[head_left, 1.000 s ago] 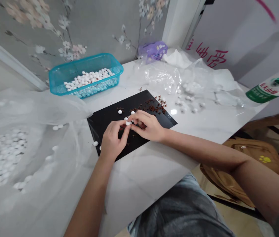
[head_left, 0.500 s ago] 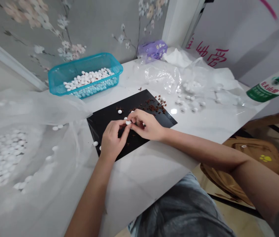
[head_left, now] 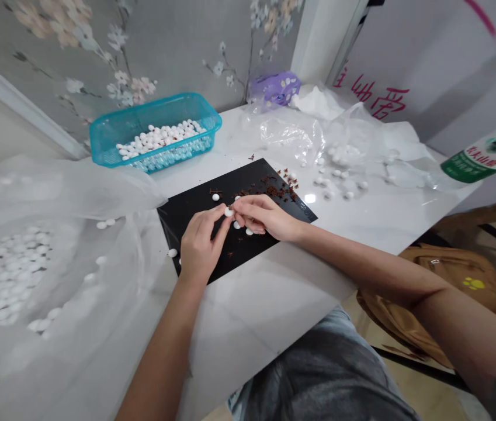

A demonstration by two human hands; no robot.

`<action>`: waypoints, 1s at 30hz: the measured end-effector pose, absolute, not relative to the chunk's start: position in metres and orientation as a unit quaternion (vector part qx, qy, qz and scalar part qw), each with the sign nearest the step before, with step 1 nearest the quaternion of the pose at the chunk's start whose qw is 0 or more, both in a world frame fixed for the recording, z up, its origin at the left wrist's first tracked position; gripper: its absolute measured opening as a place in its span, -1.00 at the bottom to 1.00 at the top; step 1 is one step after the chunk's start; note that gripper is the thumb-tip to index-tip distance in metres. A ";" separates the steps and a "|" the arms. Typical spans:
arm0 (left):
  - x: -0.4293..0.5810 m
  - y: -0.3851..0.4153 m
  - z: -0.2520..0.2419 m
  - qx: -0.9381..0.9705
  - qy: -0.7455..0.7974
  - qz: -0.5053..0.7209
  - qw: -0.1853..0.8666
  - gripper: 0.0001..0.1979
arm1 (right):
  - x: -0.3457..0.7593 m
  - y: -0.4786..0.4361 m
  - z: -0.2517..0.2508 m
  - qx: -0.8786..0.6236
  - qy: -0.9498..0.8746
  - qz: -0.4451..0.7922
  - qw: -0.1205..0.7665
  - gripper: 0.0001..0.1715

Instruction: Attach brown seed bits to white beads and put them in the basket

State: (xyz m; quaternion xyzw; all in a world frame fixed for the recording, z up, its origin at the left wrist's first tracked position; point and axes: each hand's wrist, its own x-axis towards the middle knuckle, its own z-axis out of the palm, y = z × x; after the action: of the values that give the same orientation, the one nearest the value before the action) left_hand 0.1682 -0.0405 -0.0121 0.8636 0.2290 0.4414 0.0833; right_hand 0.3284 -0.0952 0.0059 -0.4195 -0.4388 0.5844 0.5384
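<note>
A small white ball [head_left: 229,211] is pinched between the thumb and forefinger of my left hand [head_left: 199,242], just above the black mat [head_left: 188,204]. My right hand [head_left: 269,215] meets it from the right, its thumb and forefinger closed on a tiny brown piece [head_left: 232,206] at the ball's side; its exact shape is too small to tell. Under the right fingers lie a few loose white balls [head_left: 249,231]. Another white ball [head_left: 215,197] rests behind my left fingertips. Small brown star-like pieces [head_left: 277,190] are heaped on the mat's far right part.
A blue plastic basket [head_left: 155,117] of white balls stands at the back. On the left, a clear plastic bag [head_left: 68,196] holds many more. Plastic wrapping [head_left: 294,134], a purple packet [head_left: 276,88], scattered white balls [head_left: 348,195] and a bottle [head_left: 475,161] occupy the right side.
My right fingers have shifted slightly up and back, uncovering white balls on the mat beneath them. My left hand keeps its ball. The whole view has moved a little.
</note>
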 end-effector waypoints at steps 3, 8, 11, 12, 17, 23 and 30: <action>0.169 -0.040 -0.012 0.878 0.204 0.427 0.065 -0.83 | 0.328 -0.096 0.007 -0.412 -0.442 0.596 0.528 -0.64; 0.168 -0.039 -0.012 0.894 0.187 0.405 0.040 -0.80 | 0.330 -0.095 0.007 -0.408 -0.430 0.609 0.528 -0.75; 0.168 -0.039 -0.010 0.904 0.157 0.397 -0.009 -0.79 | 0.332 -0.095 0.008 -0.406 -0.422 0.619 0.523 -0.80; 0.168 -0.040 -0.008 0.907 0.145 0.394 -0.026 -0.79 | 0.333 -0.095 0.008 -0.409 -0.423 0.621 0.518 -0.80; 0.167 -0.042 -0.005 0.914 0.121 0.381 -0.067 -0.80 | 0.331 -0.096 0.008 -0.445 -0.445 0.589 0.507 -0.76; 0.167 -0.042 -0.007 0.914 0.125 0.383 -0.034 -0.81 | 0.329 -0.096 0.011 -0.481 -0.494 0.517 0.507 -0.75; 0.167 -0.040 -0.009 0.883 0.190 0.428 0.040 -0.84 | 0.327 -0.099 0.015 -0.516 -0.536 0.458 0.487 -0.65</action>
State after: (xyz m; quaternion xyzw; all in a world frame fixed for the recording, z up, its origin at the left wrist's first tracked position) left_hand 0.1670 -0.0397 -0.0092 0.8827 0.1897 0.4280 0.0399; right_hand 0.3271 -0.0988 0.0146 -0.5160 -0.5355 0.4576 0.4873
